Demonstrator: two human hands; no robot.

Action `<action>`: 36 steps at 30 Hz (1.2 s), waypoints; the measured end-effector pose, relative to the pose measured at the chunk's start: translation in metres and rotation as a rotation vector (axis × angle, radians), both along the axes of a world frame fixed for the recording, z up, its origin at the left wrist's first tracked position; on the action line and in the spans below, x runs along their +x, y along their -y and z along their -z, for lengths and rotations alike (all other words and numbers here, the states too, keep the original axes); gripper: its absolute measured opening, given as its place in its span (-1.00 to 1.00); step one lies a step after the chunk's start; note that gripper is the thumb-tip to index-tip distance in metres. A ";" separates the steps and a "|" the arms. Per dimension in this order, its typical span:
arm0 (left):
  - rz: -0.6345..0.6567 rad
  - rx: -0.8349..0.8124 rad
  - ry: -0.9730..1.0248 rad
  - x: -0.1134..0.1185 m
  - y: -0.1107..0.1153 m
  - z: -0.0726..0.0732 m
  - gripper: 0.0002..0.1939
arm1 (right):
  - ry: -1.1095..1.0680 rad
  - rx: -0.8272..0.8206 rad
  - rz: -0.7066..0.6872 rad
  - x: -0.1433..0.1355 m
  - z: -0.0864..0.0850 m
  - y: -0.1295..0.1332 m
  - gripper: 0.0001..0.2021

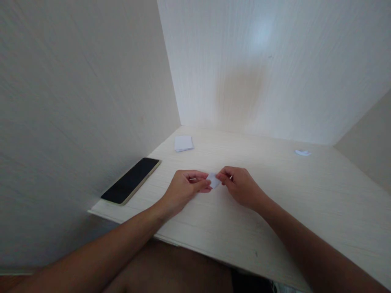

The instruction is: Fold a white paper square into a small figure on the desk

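Observation:
Between my two hands is a small piece of white paper (214, 180), held just above the pale desk (226, 228). My left hand (190, 185) pinches its left side between thumb and fingers. On the right side, my right hand (238, 183) grips the paper's edge with thumb and forefinger. The paper looks folded, though its exact shape is partly hidden by my fingertips.
A stack of square white paper (183, 143) lies at the back left. To the left, a dark-screened phone (132, 181) rests along the side wall (122, 101). At the far right sits a small white folded paper piece (302, 152). Walls enclose the back and both sides.

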State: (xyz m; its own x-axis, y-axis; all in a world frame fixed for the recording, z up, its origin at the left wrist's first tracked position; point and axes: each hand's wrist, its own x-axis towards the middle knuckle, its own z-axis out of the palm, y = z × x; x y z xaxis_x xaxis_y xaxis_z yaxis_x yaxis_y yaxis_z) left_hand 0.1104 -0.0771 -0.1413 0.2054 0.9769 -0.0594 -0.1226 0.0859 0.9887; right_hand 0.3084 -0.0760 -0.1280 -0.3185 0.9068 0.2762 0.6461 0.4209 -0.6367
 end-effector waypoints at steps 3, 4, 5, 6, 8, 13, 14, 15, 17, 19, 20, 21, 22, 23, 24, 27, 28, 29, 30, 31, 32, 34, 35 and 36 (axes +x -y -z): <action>-0.012 0.009 0.020 -0.001 0.000 0.001 -0.72 | -0.045 -0.070 -0.048 0.001 0.004 -0.003 -0.78; -0.003 0.007 0.026 -0.001 -0.001 0.002 -0.72 | -0.057 -0.079 -0.055 0.001 0.005 -0.003 -0.78; 0.007 0.004 0.032 -0.001 -0.001 0.002 -0.73 | -0.064 -0.076 -0.053 0.001 0.005 -0.003 -0.78; 0.014 0.002 0.041 -0.001 -0.002 0.002 -0.74 | -0.067 -0.062 -0.043 0.000 0.006 -0.003 -0.78; 0.020 0.004 0.062 0.000 -0.002 0.002 -0.76 | -0.081 -0.032 -0.018 -0.001 0.005 -0.003 -0.78; -0.044 0.006 0.133 0.001 -0.002 0.000 -0.74 | -0.230 -0.166 -0.038 -0.002 0.001 -0.001 -0.75; -0.057 0.004 0.145 0.002 -0.002 0.000 -0.73 | -0.241 -0.190 -0.045 -0.002 0.001 -0.001 -0.76; -0.065 0.003 0.153 0.002 -0.001 0.000 -0.72 | -0.240 -0.197 -0.047 -0.003 0.001 -0.001 -0.76; -0.067 0.004 0.163 0.004 0.001 -0.001 -0.71 | -0.227 -0.181 -0.028 -0.003 0.001 -0.001 -0.77; -0.064 0.008 0.163 0.006 0.002 -0.002 -0.71 | -0.227 -0.160 0.000 -0.004 0.001 -0.001 -0.76; -0.065 0.012 0.160 0.007 0.002 -0.003 -0.70 | -0.233 -0.156 0.011 -0.004 0.002 -0.002 -0.76; -0.068 0.017 0.153 0.008 0.002 -0.004 -0.70 | -0.242 -0.156 0.019 -0.004 0.002 -0.002 -0.76; -0.074 0.026 0.141 0.009 0.002 -0.005 -0.70 | -0.257 -0.162 0.023 -0.003 0.003 -0.003 -0.75; -0.082 0.038 0.125 0.010 0.001 -0.006 -0.70 | -0.280 -0.173 0.021 -0.003 0.004 -0.003 -0.76; -0.093 0.055 0.109 0.010 0.001 -0.006 -0.70 | -0.308 -0.193 0.010 -0.003 0.005 -0.004 -0.76; -0.115 0.106 0.083 0.009 0.000 -0.006 -0.71 | -0.376 -0.265 -0.051 -0.002 0.007 -0.005 -0.78; -0.120 0.117 0.084 0.009 0.000 -0.005 -0.71 | -0.382 -0.280 -0.069 -0.002 0.008 -0.005 -0.78; -0.122 0.123 0.085 0.009 0.000 -0.005 -0.71 | -0.377 -0.284 -0.077 -0.003 0.009 -0.005 -0.78; -0.123 0.127 0.086 0.009 0.001 -0.004 -0.71 | -0.365 -0.276 -0.075 -0.003 0.009 -0.005 -0.77; -0.123 0.130 0.084 0.009 0.001 -0.003 -0.70 | -0.351 -0.260 -0.063 -0.004 0.010 -0.005 -0.77; -0.126 0.132 0.082 0.009 0.001 -0.003 -0.70 | -0.336 -0.241 -0.044 -0.005 0.010 -0.005 -0.76; -0.134 0.133 0.081 0.011 0.002 -0.003 -0.69 | -0.309 -0.202 0.000 -0.006 0.010 -0.004 -0.76; -0.143 0.134 0.080 0.012 0.002 -0.003 -0.69 | -0.305 -0.187 0.019 -0.007 0.010 -0.004 -0.76; -0.158 0.137 0.078 0.013 0.002 -0.004 -0.69 | -0.308 -0.179 0.028 -0.007 0.009 -0.004 -0.76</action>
